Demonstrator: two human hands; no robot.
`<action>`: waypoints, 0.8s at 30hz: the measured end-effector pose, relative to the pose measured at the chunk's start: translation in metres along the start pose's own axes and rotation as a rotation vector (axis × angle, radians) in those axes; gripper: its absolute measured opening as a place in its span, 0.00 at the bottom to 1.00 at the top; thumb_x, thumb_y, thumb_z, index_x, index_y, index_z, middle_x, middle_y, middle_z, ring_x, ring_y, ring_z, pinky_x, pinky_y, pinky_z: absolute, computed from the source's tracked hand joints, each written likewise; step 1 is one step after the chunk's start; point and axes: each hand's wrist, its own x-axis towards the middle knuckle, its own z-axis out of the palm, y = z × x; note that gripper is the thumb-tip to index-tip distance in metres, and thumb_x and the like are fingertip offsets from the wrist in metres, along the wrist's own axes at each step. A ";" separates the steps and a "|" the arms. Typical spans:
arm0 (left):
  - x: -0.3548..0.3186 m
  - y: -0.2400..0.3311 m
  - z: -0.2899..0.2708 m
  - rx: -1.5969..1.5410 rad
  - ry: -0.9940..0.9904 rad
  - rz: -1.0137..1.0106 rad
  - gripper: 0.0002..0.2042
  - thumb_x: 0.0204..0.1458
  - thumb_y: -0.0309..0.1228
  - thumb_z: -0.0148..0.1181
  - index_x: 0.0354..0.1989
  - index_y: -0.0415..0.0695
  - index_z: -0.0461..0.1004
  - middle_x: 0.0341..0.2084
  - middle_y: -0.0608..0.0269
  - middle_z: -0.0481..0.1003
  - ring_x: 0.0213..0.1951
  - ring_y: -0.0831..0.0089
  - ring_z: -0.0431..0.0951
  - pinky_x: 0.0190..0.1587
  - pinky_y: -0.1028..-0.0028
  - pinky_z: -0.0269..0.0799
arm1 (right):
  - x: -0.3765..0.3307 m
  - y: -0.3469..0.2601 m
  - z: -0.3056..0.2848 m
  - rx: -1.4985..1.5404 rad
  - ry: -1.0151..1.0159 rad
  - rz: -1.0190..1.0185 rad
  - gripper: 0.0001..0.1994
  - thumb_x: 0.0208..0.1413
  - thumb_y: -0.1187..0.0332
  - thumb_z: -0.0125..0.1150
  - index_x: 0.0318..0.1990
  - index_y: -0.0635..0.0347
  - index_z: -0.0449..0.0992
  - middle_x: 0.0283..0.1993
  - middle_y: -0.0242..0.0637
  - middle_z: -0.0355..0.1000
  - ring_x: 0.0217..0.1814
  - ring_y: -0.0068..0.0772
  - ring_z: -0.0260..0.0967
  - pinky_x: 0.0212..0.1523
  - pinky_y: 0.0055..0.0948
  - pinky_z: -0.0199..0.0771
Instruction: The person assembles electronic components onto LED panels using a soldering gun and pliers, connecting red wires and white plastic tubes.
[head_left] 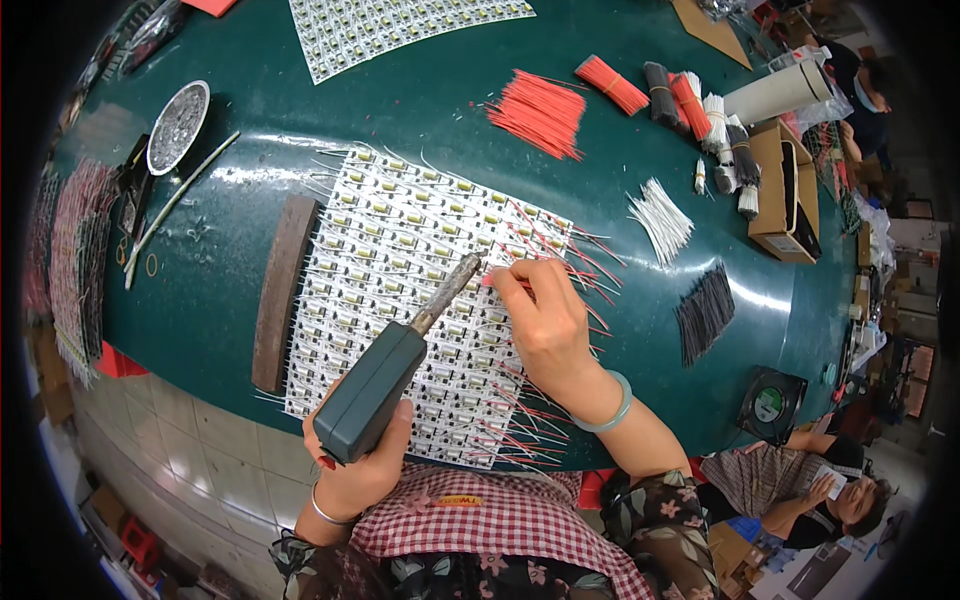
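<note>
My left hand [362,462] grips a grey-green soldering iron [378,385] whose metal tip reaches up to the middle of a white panel of small circuit boards [385,240] on the dark green table [230,290]. My right hand [540,318] pinches a short red wire [497,281] right at the iron's tip and rests on the panel. A pale green bangle sits on that wrist. Several red wires [585,268] stick out from the panel's right and lower edges, and white wires line its left and top.
A brown wooden block [280,292] lies along the panel's left edge. Bundles of red [540,110], white [662,218] and black wires [706,312] lie to the right. A metal dish [178,126] sits far left, a second panel [390,25] at top. Another person [800,485] sits at lower right.
</note>
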 end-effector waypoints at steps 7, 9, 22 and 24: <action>0.001 0.006 0.002 0.001 0.008 0.040 0.09 0.44 0.19 0.67 0.35 0.30 0.79 0.29 0.54 0.79 0.26 0.72 0.79 0.30 0.75 0.75 | -0.001 0.000 0.000 -0.001 -0.007 0.007 0.14 0.39 0.84 0.61 0.39 0.72 0.76 0.37 0.43 0.67 0.35 0.40 0.66 0.32 0.31 0.71; 0.000 0.004 0.001 0.017 -0.003 0.039 0.09 0.45 0.20 0.67 0.36 0.31 0.79 0.29 0.54 0.79 0.26 0.73 0.79 0.30 0.75 0.75 | -0.001 0.000 -0.001 0.007 -0.006 0.010 0.14 0.39 0.84 0.61 0.39 0.72 0.76 0.37 0.43 0.67 0.35 0.39 0.66 0.32 0.32 0.71; -0.010 0.001 -0.004 0.020 -0.021 0.023 0.08 0.44 0.18 0.67 0.34 0.31 0.79 0.28 0.55 0.77 0.26 0.70 0.77 0.29 0.74 0.73 | -0.013 -0.006 -0.007 0.065 0.003 -0.009 0.17 0.40 0.82 0.62 0.42 0.70 0.76 0.37 0.42 0.69 0.34 0.39 0.66 0.30 0.31 0.70; -0.010 0.001 -0.004 0.035 -0.054 -0.002 0.07 0.43 0.18 0.66 0.33 0.31 0.78 0.28 0.54 0.77 0.26 0.68 0.77 0.29 0.73 0.73 | -0.013 -0.006 -0.005 0.066 -0.003 -0.012 0.17 0.39 0.82 0.62 0.42 0.71 0.76 0.36 0.42 0.69 0.34 0.39 0.66 0.30 0.31 0.70</action>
